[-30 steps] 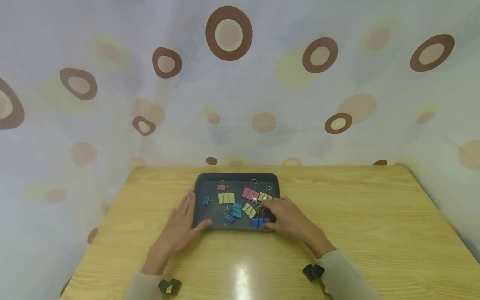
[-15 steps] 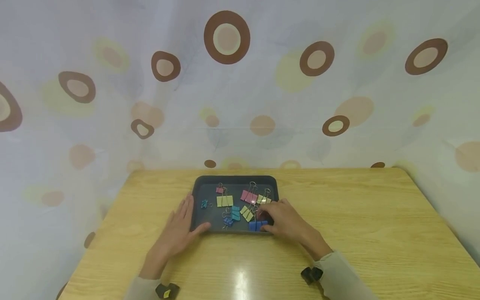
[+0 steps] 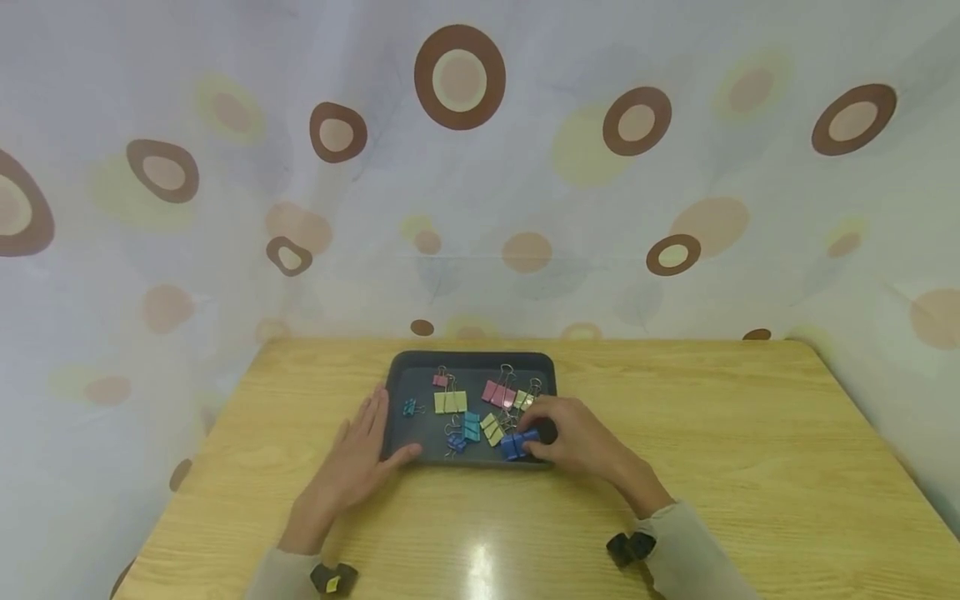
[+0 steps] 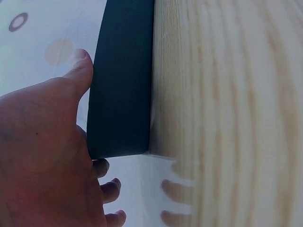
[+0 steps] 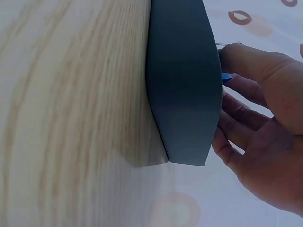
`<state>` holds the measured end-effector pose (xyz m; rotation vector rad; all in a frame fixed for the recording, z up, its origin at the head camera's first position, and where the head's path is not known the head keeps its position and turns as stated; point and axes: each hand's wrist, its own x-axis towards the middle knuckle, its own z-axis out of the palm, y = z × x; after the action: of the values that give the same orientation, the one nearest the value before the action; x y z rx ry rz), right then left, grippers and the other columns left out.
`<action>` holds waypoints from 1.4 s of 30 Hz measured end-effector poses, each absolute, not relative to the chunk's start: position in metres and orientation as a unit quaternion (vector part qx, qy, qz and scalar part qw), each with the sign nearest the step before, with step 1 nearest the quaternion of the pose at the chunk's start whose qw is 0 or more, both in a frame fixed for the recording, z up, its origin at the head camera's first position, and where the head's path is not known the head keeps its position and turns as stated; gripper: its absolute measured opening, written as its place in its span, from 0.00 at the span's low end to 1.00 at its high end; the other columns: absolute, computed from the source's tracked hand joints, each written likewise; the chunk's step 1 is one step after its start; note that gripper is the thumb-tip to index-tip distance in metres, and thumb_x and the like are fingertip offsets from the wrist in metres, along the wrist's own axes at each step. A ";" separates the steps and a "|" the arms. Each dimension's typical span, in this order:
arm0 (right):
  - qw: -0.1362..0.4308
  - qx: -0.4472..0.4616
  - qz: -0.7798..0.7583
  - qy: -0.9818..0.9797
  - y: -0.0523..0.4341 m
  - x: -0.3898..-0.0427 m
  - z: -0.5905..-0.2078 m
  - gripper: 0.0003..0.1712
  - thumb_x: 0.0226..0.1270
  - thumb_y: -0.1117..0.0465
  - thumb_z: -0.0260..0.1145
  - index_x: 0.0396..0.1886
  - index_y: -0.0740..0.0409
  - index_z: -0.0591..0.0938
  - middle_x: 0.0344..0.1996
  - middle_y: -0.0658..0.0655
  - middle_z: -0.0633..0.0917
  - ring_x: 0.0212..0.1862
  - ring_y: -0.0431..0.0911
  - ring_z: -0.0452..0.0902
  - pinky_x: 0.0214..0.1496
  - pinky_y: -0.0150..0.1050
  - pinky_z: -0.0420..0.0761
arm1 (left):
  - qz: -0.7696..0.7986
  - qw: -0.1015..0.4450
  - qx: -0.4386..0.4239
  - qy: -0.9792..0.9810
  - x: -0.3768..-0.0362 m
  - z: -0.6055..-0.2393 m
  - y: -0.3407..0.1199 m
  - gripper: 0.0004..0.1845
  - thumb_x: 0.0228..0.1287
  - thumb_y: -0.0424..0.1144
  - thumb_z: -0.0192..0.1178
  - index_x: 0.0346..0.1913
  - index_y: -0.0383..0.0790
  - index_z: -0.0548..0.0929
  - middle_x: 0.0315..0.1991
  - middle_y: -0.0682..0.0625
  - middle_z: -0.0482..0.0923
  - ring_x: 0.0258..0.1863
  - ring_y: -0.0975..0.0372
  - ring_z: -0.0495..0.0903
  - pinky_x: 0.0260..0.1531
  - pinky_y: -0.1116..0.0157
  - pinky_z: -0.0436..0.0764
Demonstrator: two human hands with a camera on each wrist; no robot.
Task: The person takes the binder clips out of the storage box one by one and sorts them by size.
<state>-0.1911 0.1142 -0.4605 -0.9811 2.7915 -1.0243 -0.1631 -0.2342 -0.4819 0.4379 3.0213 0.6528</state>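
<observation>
A dark grey tray (image 3: pixel 427 360) holds several binder clips. My left hand (image 3: pixel 352 454) lies against its left side with fingers straight and the thumb over the front left corner; in the left wrist view that hand (image 4: pixel 47 151) is beside the tray's outer wall (image 4: pixel 120 85). At the front right, my right hand (image 3: pixel 581 442) pinches a large blue binder clip (image 3: pixel 514 446) between thumb and fingers, and the clip is tilted. From the right wrist, the hand (image 5: pixel 265 109) reaches over the rim, with only a blue corner of the clip showing; the tray wall hides the rest.
Near the blue clip lie yellow clips (image 3: pixel 492 429) and a pink clip (image 3: pixel 498 394). Further left are a yellow clip (image 3: pixel 450 402), a teal clip (image 3: pixel 471 426), a small blue clip (image 3: pixel 456 442) and a small teal clip (image 3: pixel 409 407). The wooden table (image 3: pixel 720 433) surrounds the tray.
The large blue clip has gone from lying straight along the front edge to tilted in my right hand's pinch. My left hand stays at the tray's side.
</observation>
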 end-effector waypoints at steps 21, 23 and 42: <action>-0.056 -0.253 -0.491 0.832 0.157 -0.203 -0.449 0.10 0.63 0.72 0.75 0.43 0.61 0.87 0.42 0.56 0.86 0.44 0.51 0.85 0.44 0.38 0.89 | 0.191 -0.006 0.157 0.969 -0.164 -0.479 -0.237 0.56 0.71 0.68 0.55 0.81 0.29 0.46 0.82 0.36 0.44 0.80 0.41 0.45 0.76 0.38 0.48; -0.060 -0.250 -0.490 0.833 0.161 -0.205 -0.448 0.10 0.63 0.73 0.74 0.44 0.61 0.87 0.42 0.56 0.86 0.44 0.51 0.85 0.44 0.37 0.89 | 0.190 -0.005 0.160 0.969 -0.164 -0.479 -0.239 0.56 0.71 0.68 0.55 0.81 0.29 0.47 0.82 0.36 0.44 0.80 0.41 0.45 0.76 0.38 0.48; -0.116 -0.156 -0.514 0.836 0.186 -0.220 -0.454 0.12 0.66 0.70 0.73 0.48 0.65 0.86 0.46 0.64 0.86 0.50 0.59 0.85 0.47 0.34 0.87 | 0.184 -0.004 0.179 0.966 -0.162 -0.470 -0.250 0.50 0.71 0.64 0.59 0.81 0.33 0.54 0.82 0.40 0.48 0.79 0.38 0.49 0.74 0.34 0.50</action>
<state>-0.2198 0.1860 -0.4537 -0.5311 2.8379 -1.7453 -0.1620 -0.2501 -0.4702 0.5636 3.0441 0.5806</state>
